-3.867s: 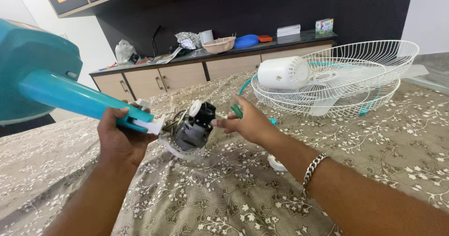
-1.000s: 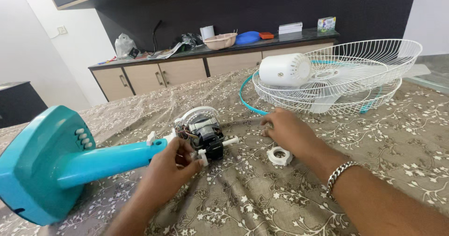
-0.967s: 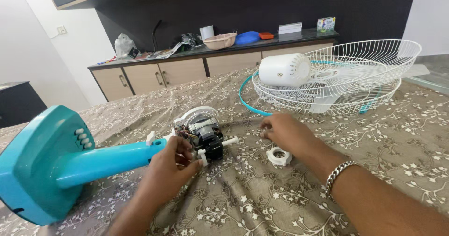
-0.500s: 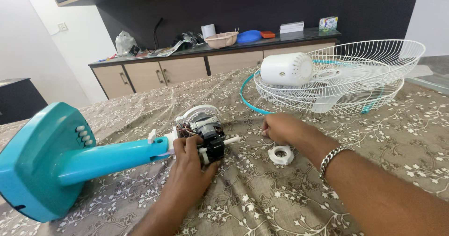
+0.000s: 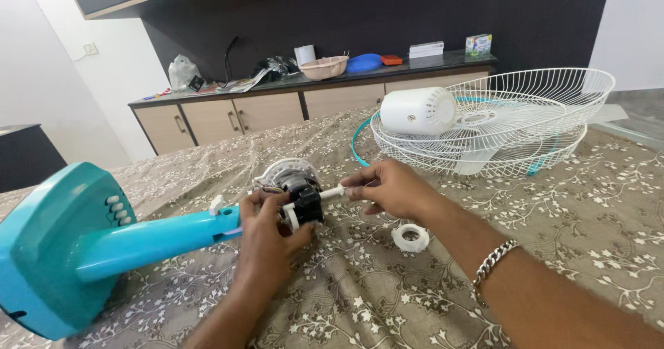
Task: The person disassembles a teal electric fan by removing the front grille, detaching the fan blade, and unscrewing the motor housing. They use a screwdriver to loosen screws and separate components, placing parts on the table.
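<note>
So my right hand (image 5: 387,188) has come up off the bedspread (image 5: 553,217) and now it's pinching the tip of the white shaft (image 5: 330,193) sticking out of the fan motor (image 5: 297,190), fingers closed on it. Left hand (image 5: 266,235) is wrapped around the motor where it meets the teal stand (image 5: 138,242), which is lying flat now, so it all stays put. White plastic ring (image 5: 411,237) sits just under my right wrist. Wire grilles (image 5: 498,124) and the white motor cover (image 5: 418,110) are stacked further back, well out of the way.
</note>
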